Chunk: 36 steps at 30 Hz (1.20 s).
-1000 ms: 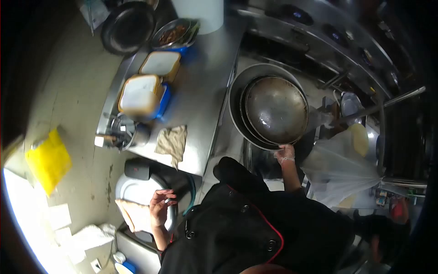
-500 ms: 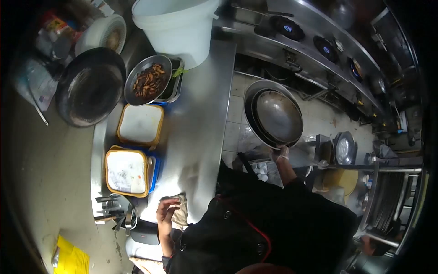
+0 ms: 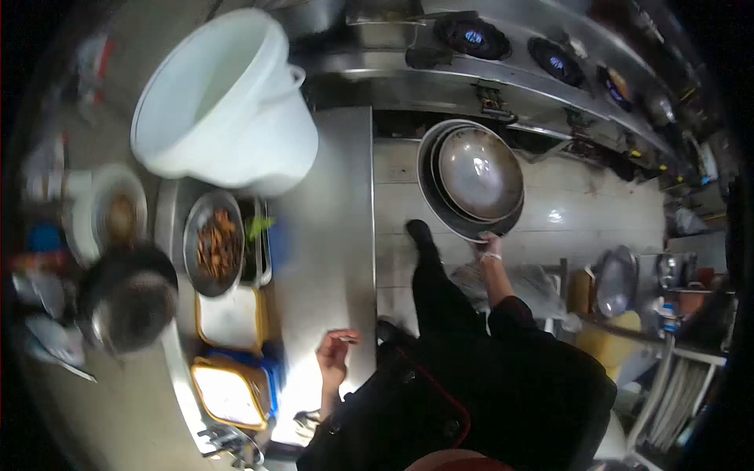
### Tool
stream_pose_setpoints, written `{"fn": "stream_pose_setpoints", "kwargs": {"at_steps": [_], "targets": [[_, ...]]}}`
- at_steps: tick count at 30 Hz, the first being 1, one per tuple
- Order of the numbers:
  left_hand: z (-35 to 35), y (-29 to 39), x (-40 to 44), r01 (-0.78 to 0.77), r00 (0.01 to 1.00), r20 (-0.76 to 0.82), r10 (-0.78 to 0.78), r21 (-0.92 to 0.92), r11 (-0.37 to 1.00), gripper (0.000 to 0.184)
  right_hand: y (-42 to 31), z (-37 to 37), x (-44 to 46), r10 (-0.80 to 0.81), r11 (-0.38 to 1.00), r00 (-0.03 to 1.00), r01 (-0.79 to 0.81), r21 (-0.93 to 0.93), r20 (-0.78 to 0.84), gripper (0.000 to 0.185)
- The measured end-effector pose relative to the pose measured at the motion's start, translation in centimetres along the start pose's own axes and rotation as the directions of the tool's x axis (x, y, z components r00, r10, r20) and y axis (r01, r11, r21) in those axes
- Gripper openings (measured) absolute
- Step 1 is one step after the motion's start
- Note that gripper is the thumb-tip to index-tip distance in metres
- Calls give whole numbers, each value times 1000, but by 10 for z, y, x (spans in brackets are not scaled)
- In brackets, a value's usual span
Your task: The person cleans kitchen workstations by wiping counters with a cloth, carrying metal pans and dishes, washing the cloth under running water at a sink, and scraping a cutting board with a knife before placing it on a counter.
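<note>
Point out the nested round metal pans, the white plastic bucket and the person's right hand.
Nested round metal pans (image 3: pixel 480 174): head view, innermost pan's middle.
White plastic bucket (image 3: pixel 267 137): head view, outer wall.
Person's right hand (image 3: pixel 489 242): head view, middle of the hand.

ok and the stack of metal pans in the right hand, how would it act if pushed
The stack of pans looks stiff, given its metallic sheen. It is probably heavy, as more than one is nested together. Pushed, it might tip, since the right hand seems to grip just one edge.
</note>
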State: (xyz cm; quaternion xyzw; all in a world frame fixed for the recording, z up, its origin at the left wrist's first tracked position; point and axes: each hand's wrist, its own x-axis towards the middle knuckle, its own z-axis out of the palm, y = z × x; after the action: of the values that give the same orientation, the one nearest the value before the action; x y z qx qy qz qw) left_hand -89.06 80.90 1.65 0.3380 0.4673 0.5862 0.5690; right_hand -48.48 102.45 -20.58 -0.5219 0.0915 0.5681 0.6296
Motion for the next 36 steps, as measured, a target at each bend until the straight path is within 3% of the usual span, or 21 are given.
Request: {"fn": "stream_pose_setpoints", "kwargs": {"at_steps": [2,3,4,9,12,13,15,17,18,20,21,22,23,25,26,29,30,31,32,34,36], "targets": [[17,-17,21,103,994,-62,-93,197,975,12,-5,-5,30,50,992,983,-69,-102,-179,12],[26,-26,41,151,987,-104,-123,331,932,12,-10,2,37,30,996,998,-35,-85,-58,11],[35,-30,71,130,991,-59,-118,325,937,13,-13,12,53,4,998,998,0,-61,56,11],[111,-20,205,231,969,-50,-240,512,827,14,-2,-22,166,84,992,994,-91,-89,-73,6],[124,-46,259,495,868,-116,-483,125,860,8,-4,3,216,110,991,991,-115,-70,-76,9],[150,-47,278,354,934,-90,-347,388,851,10,-2,7,237,152,988,982,-154,-7,-108,10],[150,-64,307,448,889,-78,-451,353,821,13,-1,20,281,233,970,960,-218,109,-155,12],[137,-81,318,532,838,-80,-540,335,778,15,-7,44,319,197,980,953,-182,85,-230,11],[131,-88,325,575,809,-100,-580,345,742,15,27,4,380,251,968,937,-237,84,-241,8],[116,-98,332,643,754,-157,-638,374,668,17,18,38,417,134,977,957,-84,197,-259,7],[110,-100,330,670,730,-193,-655,387,634,18,10,35,447,193,961,980,-178,211,-52,8],[108,-102,328,692,711,-225,-666,389,608,19,9,41,480,135,950,979,-171,-263,-150,24],[108,-101,324,696,710,-249,-659,391,602,19,-10,75,483,45,998,997,-49,-50,-67,30],[123,-106,314,622,779,-268,-566,442,647,21,-39,126,490,-146,929,977,81,362,157,45],[122,-106,313,685,728,-261,-634,261,680,22,-44,133,500,-169,912,968,83,402,185,45],[94,-124,271,751,612,-355,-707,542,378,25,-48,142,514,-61,989,988,40,143,143,45],[101,-122,272,803,556,-380,-739,474,361,22,-49,140,521,5,973,994,21,-230,110,46],[110,-120,274,850,497,-404,-768,402,339,21,-52,140,525,57,729,994,20,-684,90,46],[119,-117,277,891,436,-425,-793,328,314,20,-54,142,525,108,239,987,90,-967,119,46],[144,-108,290,837,482,-438,-758,487,251,20,-61,152,503,287,-296,944,251,-922,165,46],[176,-96,312,647,647,-324,-690,713,271,19,-61,149,465,368,-411,911,341,-846,188,47]]}}
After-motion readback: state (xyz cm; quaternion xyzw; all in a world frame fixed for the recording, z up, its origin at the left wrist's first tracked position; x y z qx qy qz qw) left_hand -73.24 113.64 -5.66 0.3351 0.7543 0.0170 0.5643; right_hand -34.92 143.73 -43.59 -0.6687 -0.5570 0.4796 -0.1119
